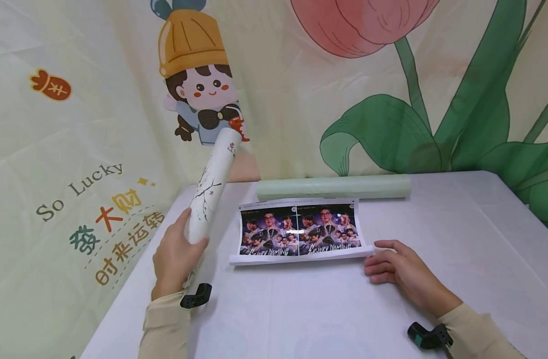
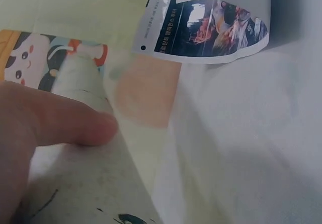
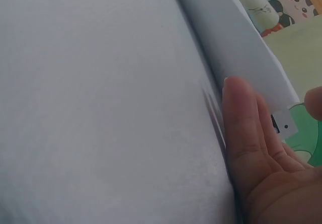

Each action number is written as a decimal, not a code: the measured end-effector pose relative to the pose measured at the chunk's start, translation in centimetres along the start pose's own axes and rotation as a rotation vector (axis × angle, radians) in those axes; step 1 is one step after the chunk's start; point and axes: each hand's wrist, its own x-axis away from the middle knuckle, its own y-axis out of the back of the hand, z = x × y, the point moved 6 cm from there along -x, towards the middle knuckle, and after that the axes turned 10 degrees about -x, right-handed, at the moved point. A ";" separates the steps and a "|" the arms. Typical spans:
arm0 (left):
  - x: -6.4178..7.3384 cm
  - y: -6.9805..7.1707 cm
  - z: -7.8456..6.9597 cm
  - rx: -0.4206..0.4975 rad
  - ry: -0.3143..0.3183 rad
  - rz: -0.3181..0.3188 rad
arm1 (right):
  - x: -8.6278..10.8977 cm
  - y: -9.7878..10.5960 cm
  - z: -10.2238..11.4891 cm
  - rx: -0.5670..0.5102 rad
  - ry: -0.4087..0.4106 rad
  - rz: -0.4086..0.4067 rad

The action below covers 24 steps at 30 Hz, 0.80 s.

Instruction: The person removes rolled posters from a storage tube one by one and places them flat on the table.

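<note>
My left hand (image 1: 177, 257) grips the lower part of a white paper roll (image 1: 213, 184) printed with dark branches and small blossoms. The roll slants up and away at the left of the table. In the left wrist view a finger (image 2: 75, 121) lies across it. Right of it, a printed poster sheet (image 1: 298, 229) with two matching group pictures lies partly unrolled, its near edge curled up. My right hand (image 1: 404, 271) is at the right end of that curl, its fingers extended against the paper. The right wrist view shows the fingers (image 3: 241, 118) alongside the curled white edge (image 3: 236, 48).
Behind the poster a pale green roll (image 1: 332, 188) lies across the back of the white-covered table (image 1: 310, 309). A cloth backdrop (image 1: 274, 99) with a cartoon child, a tulip and lettering hangs behind and to the left. Black wrist cameras (image 1: 428, 336) sit on both wrists.
</note>
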 end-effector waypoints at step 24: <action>0.8 1.5 -3.3 0.107 -0.249 -0.352 | -0.3 1.5 0.8 0.037 0.006 -0.005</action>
